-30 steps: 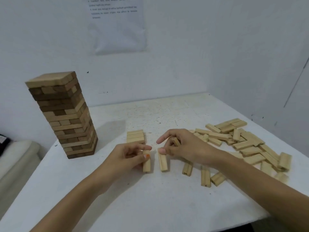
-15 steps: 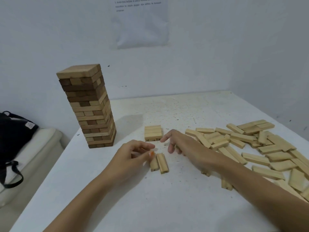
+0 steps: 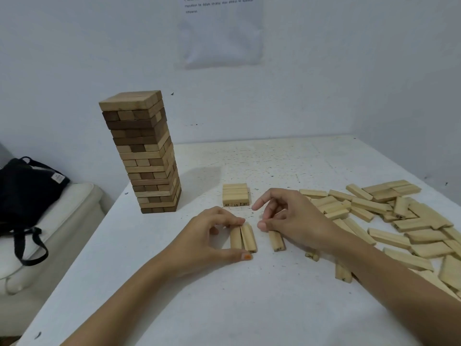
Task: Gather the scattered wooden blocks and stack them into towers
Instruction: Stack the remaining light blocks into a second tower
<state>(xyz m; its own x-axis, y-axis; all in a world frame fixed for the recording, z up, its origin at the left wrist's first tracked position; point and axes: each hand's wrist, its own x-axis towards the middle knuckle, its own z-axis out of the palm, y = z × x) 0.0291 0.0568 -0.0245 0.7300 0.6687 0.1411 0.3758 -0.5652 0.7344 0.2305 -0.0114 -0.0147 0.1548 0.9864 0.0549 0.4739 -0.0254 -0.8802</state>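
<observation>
At the centre of the white table (image 3: pixel 249 308), the left hand (image 3: pixel 212 238) pinches a pair of blocks (image 3: pixel 243 239) lengthwise, with fingertips on the far ends and the thumb on the near ends. The two blocks lie flat, side by side and touching. Just beside them, the right hand (image 3: pixel 296 221) grips the far end of a single block (image 3: pixel 277 242) between thumb and curled fingers. A low stack (image 3: pixel 235 194) sits just beyond both hands. The tall tower (image 3: pixel 147 156) stands upright at far left. Loose blocks (image 3: pixel 399 221) lie scattered at right.
</observation>
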